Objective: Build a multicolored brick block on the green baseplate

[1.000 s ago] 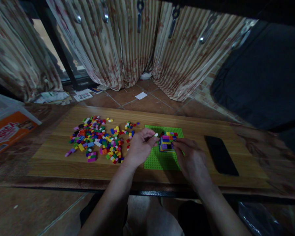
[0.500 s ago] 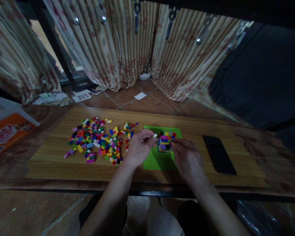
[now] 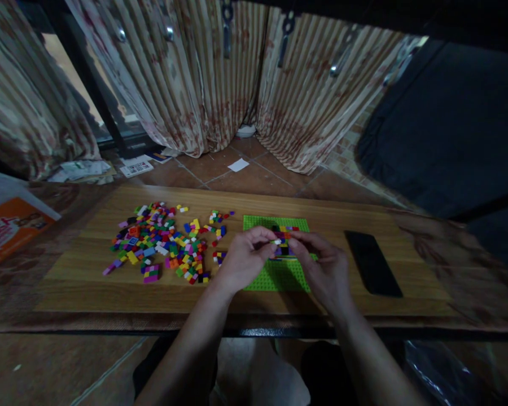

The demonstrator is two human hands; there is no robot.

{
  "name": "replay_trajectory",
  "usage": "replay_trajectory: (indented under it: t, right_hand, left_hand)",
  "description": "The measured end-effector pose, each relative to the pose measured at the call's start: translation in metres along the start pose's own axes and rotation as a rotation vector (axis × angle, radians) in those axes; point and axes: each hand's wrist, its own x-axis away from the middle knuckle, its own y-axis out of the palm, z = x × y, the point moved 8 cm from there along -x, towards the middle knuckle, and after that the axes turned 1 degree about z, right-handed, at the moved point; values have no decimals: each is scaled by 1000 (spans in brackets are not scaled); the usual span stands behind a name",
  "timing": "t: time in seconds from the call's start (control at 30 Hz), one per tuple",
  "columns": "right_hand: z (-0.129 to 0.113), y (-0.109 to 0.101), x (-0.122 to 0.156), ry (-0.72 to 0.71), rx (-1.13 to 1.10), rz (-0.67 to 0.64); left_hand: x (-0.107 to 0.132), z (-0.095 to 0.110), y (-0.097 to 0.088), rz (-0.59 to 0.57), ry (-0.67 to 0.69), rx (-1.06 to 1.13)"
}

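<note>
Forearms come in from the near desk edge and converge over the green baseplate. Left hand: thumb and forefinger pinched together at the left side of the brick stack; whether a small loose piece sits between them I cannot tell, the fingertips hide it. Right hand: fingers curled onto the stack's right side, so both grips are clamped on it from opposite sides. The stack sits on the far half of the baseplate, multicoloured and mostly covered by my fingers. Judgement on handling: hold the right side firm as a brace, line studs up squarely before pressing, and press straight down rather than at a slant, so the layers do not shear or lift off the plate. The light is dim, so feel for the seating as well as looking. Left of the plate, apart from it, lies the spread of loose bricks; right of it, a dark phone lies flat. Further off: an orange box at the far left, papers on the tiled floor, and striped curtains behind.
</note>
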Motion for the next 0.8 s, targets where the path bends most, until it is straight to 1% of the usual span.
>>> replay_trajectory:
  t: [0.1, 0.2, 0.3, 0.4, 0.5, 0.57, 0.6, 0.7, 0.8]
  right_hand:
    - [9, 11, 0, 75, -121, -49]
    - [15, 15, 1, 106, -152, -71]
    - [18, 14, 2, 144, -172, -47]
    - [20, 13, 0, 209, -297, -40]
    - [23, 0, -6, 245, -351, 53]
    - [25, -11, -9, 229, -299, 124]
    - [25, -15, -10, 209, -253, 139]
    - [24, -16, -12, 90, -78, 93]
    - [19, -9, -10, -71, 88, 32]
  left_hand:
    - [1, 1, 7, -51, 14, 39]
    - [2, 3, 11, -66, 20, 41]
    - [3, 4, 12, -43, 14, 39]
    - [2, 5, 12, -25, -4, 84]
    - [1, 3, 6, 18, -44, 154]
    - [0, 2, -3, 86, -55, 180]
    - [-1, 2, -8, 126, -55, 184]
    - [-2, 0, -20, 221, -55, 195]
    - [-3, -3, -23, 244, -72, 203]
